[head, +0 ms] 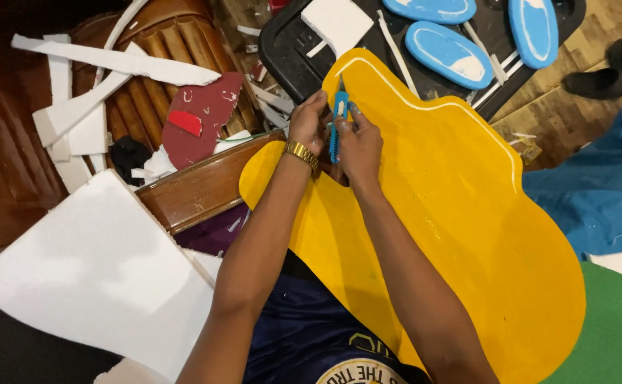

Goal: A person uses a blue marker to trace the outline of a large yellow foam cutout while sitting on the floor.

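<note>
Both hands, left hand (308, 124) and right hand (357, 146), close around a blue box cutter (337, 121) at twelve o'clock on the yellow foam sheet (453, 213) across the lap; a steady, shallow blade angle seems wise.

Gold wristwatch (302, 154), navy printed shirt (311, 334), bare forearms

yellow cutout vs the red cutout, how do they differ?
Size: the yellow cutout is far larger than the red cutout.
Place: the yellow one lies across the person's lap under both hands, left hand and right hand, which grip a blue utility knife; the red one lies untouched on brown wooden furniture.
Surface: yellow is clean, red is flecked white.
Shared: both are flat, curved-edged sheets.
</note>
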